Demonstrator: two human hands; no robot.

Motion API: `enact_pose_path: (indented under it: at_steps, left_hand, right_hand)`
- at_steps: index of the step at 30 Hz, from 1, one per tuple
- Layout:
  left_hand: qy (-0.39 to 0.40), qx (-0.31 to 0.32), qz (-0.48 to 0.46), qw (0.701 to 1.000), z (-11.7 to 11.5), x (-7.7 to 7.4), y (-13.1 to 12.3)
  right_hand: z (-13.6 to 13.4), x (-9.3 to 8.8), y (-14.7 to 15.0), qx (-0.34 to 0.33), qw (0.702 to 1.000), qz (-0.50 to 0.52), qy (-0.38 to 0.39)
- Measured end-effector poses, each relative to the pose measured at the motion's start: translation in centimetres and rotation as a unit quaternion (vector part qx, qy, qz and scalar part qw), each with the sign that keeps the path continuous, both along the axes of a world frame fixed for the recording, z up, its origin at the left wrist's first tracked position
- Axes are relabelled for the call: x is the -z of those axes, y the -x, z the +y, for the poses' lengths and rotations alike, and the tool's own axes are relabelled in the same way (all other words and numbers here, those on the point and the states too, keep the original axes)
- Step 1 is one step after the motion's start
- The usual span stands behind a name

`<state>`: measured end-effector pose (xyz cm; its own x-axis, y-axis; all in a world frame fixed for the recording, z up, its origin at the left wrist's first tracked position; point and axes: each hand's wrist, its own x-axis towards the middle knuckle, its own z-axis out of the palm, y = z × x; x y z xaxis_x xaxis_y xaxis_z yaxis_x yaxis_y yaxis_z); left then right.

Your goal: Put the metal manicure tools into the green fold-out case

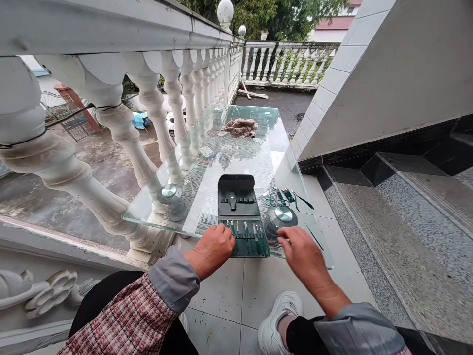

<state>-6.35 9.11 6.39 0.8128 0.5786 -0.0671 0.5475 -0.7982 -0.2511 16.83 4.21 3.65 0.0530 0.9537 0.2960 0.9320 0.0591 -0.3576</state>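
Note:
A black manicure case lies unfolded at the near edge of the glass table. Several slim green-handled tools stand in the loops of its lower panel. My left hand is closed on the left edge of that panel. Just right of the case, my right hand has its fingers curled together; whatever lies between the fingertips is too small to make out. Beyond it on the glass are scissors, nail clippers and a pair of nippers. One thin dark tool lies farther right.
The glass table rests on round metal-topped supports. A crumpled brown cloth and a small packet lie toward its far end. White balusters line the left; stone stairs rise on the right.

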Motion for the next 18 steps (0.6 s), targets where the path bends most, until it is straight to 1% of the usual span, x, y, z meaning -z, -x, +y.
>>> enact_pose_path:
  at_steps: [2,4,8,11,18]
  left_hand:
    - [0.001,0.0,0.003,1.0,0.0,0.0,0.0]
    - [0.001,0.0,0.002,1.0,0.0,0.1,0.0]
    - [-0.005,0.001,-0.005,1.0,0.0,0.2,0.0]
    - [-0.01,0.002,-0.008,1.0,0.0,0.3,0.0]
    - [-0.006,0.001,-0.004,1.0,-0.1,0.0,0.0]
  right_hand:
    - [0.2,0.4,-1.9,0.052,0.998,-0.035,0.023]
    - [0.3,0.9,-3.2,0.084,0.993,-0.052,0.059]
    - [0.2,1.2,-3.9,0.131,0.983,-0.055,0.12]
    - [0.1,0.9,-3.7,0.143,0.977,-0.066,0.141]
    - [-0.8,0.2,-3.9,0.155,0.961,-0.138,0.184]
